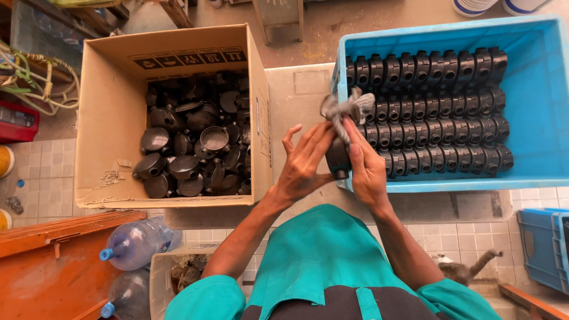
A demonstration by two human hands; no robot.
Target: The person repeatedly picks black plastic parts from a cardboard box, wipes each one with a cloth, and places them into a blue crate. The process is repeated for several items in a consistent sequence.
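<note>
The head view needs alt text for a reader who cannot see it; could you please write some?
Seen from above, a person's left hand and right hand hold a black plastic part and a grey rag. A cardboard box of loose black parts sits left; a blue crate of neatly rowed parts sits right.

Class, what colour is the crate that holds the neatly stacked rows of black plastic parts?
Light blue. The crate shows best in the head view, at the right.

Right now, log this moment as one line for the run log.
left hand: steadies black part | right hand: rubs it with grey rag | cardboard box: loose parts | blue crate: parts in rows
</note>
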